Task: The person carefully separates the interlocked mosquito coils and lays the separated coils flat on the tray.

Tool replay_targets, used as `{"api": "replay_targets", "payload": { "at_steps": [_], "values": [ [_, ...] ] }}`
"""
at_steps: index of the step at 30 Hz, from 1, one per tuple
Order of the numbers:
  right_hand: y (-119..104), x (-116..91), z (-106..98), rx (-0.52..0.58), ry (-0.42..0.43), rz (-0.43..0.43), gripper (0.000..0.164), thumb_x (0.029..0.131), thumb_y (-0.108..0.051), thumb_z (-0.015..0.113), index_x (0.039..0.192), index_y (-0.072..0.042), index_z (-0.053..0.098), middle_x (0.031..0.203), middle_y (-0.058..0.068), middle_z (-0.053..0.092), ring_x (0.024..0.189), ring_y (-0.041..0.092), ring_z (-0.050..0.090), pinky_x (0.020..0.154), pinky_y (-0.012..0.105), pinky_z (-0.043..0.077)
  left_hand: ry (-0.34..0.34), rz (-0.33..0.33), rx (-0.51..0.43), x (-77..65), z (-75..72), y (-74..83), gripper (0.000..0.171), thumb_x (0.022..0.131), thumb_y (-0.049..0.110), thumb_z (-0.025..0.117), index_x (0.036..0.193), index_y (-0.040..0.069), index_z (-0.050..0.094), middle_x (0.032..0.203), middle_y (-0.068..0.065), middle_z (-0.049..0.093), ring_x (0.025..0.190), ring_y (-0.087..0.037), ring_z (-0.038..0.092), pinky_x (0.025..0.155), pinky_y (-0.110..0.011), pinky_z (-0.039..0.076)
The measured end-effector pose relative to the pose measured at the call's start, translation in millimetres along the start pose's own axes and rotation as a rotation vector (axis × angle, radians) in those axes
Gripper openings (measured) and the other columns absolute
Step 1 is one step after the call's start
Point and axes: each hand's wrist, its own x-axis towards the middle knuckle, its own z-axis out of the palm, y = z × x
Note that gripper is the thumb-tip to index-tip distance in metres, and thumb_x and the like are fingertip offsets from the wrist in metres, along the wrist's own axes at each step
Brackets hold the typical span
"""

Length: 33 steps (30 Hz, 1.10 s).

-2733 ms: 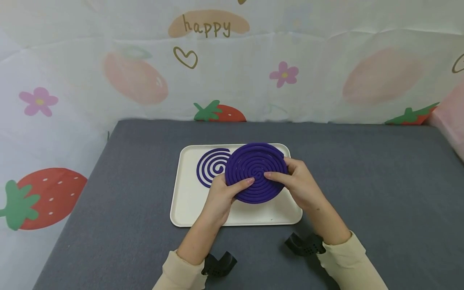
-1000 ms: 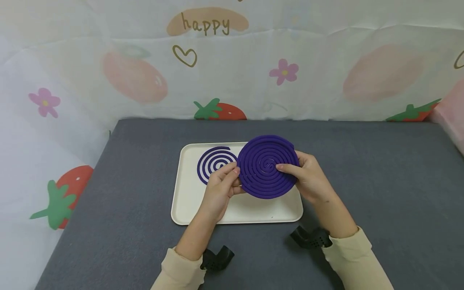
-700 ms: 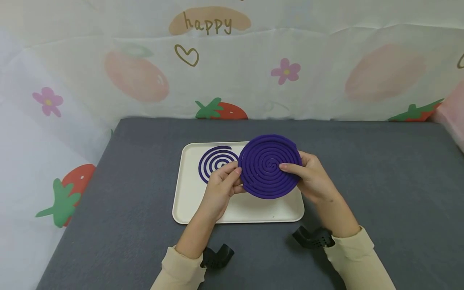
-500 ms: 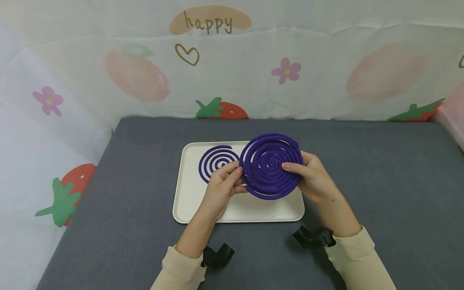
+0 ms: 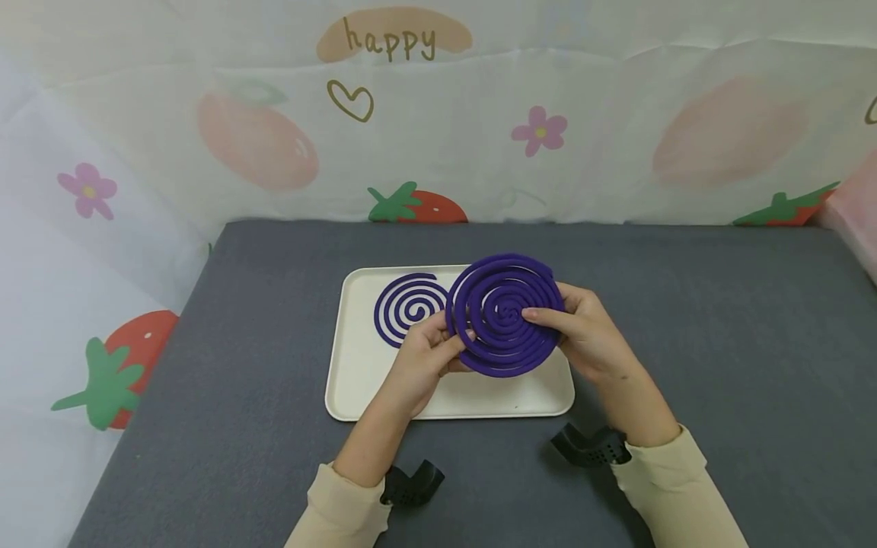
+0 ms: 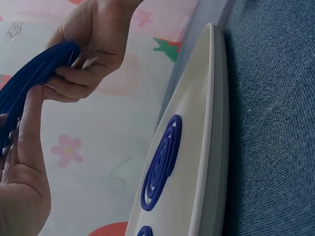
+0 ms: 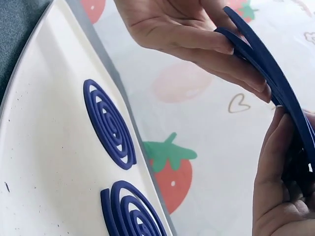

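Observation:
My two hands hold a stacked, interlocked pair of purple mosquito coils above a cream tray. The right hand pinches them from the right, thumb on the face near the centre. At the left rim, the left hand has its thumb over the outer rings and its fingers behind. Gaps show between the outer rings, and in the right wrist view the held coils part at one edge. A single coil lies flat on the tray; the right wrist view shows a second tray coil, hidden from the head view.
The tray lies on a table with a grey cloth. Behind and to the left hangs a white printed sheet. A pink thing stands at the right edge. Each wrist wears a black camera mount.
My left thumb has left the coils' middle for the left rim and now overlaps the outer rings. The held coils rose slightly rightward, then shifted back a little left. Gaps opened between their rings.

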Motion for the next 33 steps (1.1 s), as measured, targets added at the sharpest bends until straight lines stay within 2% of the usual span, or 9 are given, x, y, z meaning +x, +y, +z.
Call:
{"api": "replay_targets", "payload": {
  "at_steps": [7, 21, 33],
  "values": [
    [-0.2, 0.5, -1.7, -0.025, 0.044, -0.021, 0.025, 0.091, 0.007, 0.053, 0.103, -0.010, 0.066, 0.088, 0.002, 0.069, 0.075, 0.012, 0.066, 0.070, 0.024, 0.055, 0.023, 0.002, 0.024, 1.1, -2.9, 0.2, 0.026, 0.093, -0.003, 0.049, 0.115, -0.017, 0.050, 0.090, -0.003, 0.069, 0.080, -0.013, 0.068, 0.069, -0.029, 0.057],
    [-0.4, 1.0, -5.5, -0.013, 0.074, -0.104, 0.025, 0.090, 0.010, 0.052, 0.094, -0.009, 0.068, 0.083, 0.002, 0.067, 0.072, 0.010, 0.064, 0.064, 0.022, 0.054, 0.054, 0.002, 0.036, 1.0, -6.7, 3.0, 0.030, 0.093, -0.003, 0.050, 0.119, -0.016, 0.049, 0.092, -0.002, 0.069, 0.080, -0.012, 0.068, 0.068, -0.028, 0.057],
    [-0.8, 1.8, -7.2, -0.071, 0.143, -0.120, 0.030, 0.089, 0.011, 0.055, 0.090, -0.013, 0.072, 0.080, 0.001, 0.067, 0.069, 0.011, 0.065, 0.061, 0.025, 0.056, 0.086, -0.026, 0.038, 2.3, -8.5, 2.5, 0.029, 0.093, -0.003, 0.051, 0.118, -0.016, 0.050, 0.090, -0.002, 0.069, 0.079, -0.012, 0.067, 0.068, -0.027, 0.056]
  ]
}}
